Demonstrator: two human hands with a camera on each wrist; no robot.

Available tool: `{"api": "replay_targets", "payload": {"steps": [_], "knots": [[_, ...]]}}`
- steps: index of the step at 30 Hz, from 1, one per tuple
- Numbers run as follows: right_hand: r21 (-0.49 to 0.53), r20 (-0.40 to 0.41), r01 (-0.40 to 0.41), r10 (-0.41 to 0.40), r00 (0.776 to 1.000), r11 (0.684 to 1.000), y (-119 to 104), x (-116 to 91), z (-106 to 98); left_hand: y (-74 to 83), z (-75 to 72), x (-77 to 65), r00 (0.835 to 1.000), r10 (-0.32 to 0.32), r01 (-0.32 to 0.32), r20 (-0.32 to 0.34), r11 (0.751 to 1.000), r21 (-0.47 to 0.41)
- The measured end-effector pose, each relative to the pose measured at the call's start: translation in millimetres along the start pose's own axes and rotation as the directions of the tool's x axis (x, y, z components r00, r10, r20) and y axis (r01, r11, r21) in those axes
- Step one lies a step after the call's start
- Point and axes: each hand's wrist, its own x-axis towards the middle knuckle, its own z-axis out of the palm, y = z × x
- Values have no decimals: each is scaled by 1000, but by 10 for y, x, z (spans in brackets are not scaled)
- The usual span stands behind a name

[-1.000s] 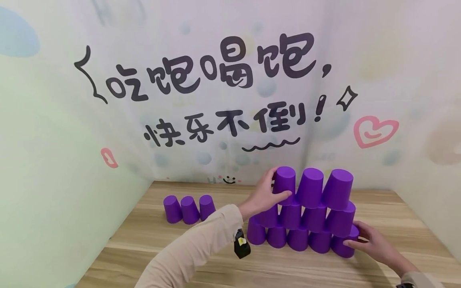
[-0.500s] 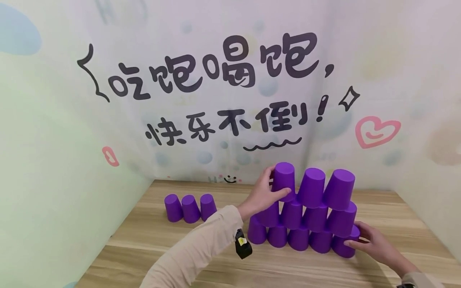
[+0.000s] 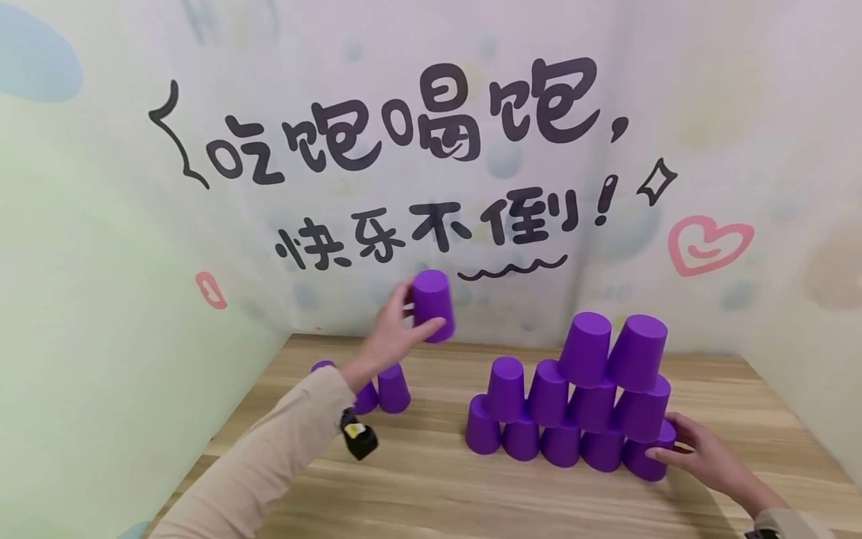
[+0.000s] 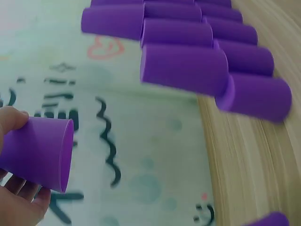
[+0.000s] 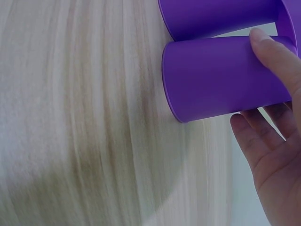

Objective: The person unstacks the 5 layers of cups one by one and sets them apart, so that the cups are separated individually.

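My left hand [image 3: 390, 337] holds a purple cup [image 3: 434, 307] in the air, mouth down, in front of the back wall. The thumb lies across the near side of this cup [image 4: 40, 150] in the left wrist view, with fingers on its other side. To the right stands a stepped stack of upside-down purple cups [image 3: 560, 445]: several in the bottom and middle rows, two [image 3: 586, 350] on top at the right. My right hand [image 3: 703, 457] grips the rightmost bottom cup [image 5: 225, 77], thumb on the near side and fingers behind.
Three more upside-down purple cups [image 3: 393, 391] stand at the left of the wooden table [image 3: 431, 479], partly hidden by my left forearm. A printed cloth [image 3: 377, 299] with dark writing hangs behind the table. A black wrist device [image 3: 360, 438] hangs under my left sleeve.
My left hand has lifted the leftmost top-row cup off the stack and carried it left and up. The cup beneath it now shows fully. My right hand stays in place.
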Motion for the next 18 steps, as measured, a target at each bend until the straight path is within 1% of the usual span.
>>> {"api": "replay_targets", "payload": {"steps": [2,4,7,10,13,16,18], "knots": [[-8,-2,-12,12,1000,1000,-11,1,1,-102,-201,-95,999,-33,33,-30,999,12],[-19,0,-19,19,1000,1000,-16,5,-2,-241,-399,-204,996,-56,58,-71,998,26],[-34,-4,-45,45,999,998,-24,-3,-2,-498,-669,-398,984,-101,108,-145,993,43],[-49,-4,-54,54,999,997,-16,-26,-5,-751,-893,-618,964,-146,168,-220,982,84],[-52,-9,-52,51,999,997,-10,-38,-6,-976,-1074,-841,937,-214,255,-275,959,125],[-48,-12,-47,46,999,998,-14,-28,-2,-1161,-1204,-1058,909,-303,348,-286,930,120],[-46,-12,-43,43,999,998,-19,-19,2,-1302,-1253,-1184,895,-357,396,-268,911,111]]}}
